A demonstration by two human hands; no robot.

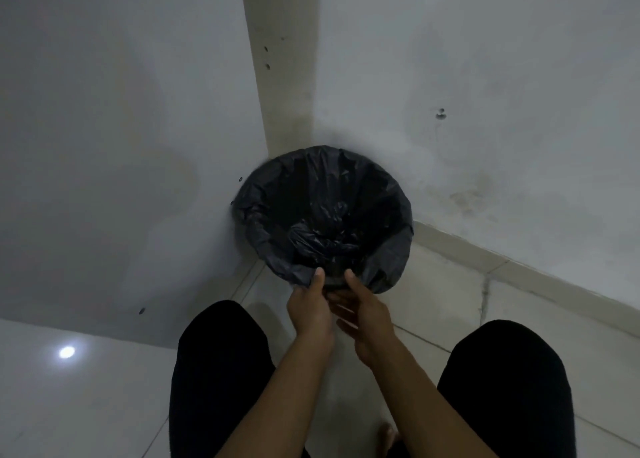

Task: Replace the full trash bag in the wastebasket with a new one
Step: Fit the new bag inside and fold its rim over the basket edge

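A round wastebasket stands in the room's corner, lined with a black trash bag (388,194) folded over its rim. Crumpled black plastic (322,235) lies inside it. At the near rim, my left hand (311,305) pinches the bag's folded edge between thumb and fingers. My right hand (363,310) is beside it, thumb on the rim's plastic, fingers curled under the edge. The wastebasket's own wall is hidden by the bag.
White walls (485,76) meet behind the basket at a beige corner post (284,76). Pale floor tiles (450,301) run around it. My knees in black trousers (221,371) flank my arms, and a bare foot (389,437) shows below.
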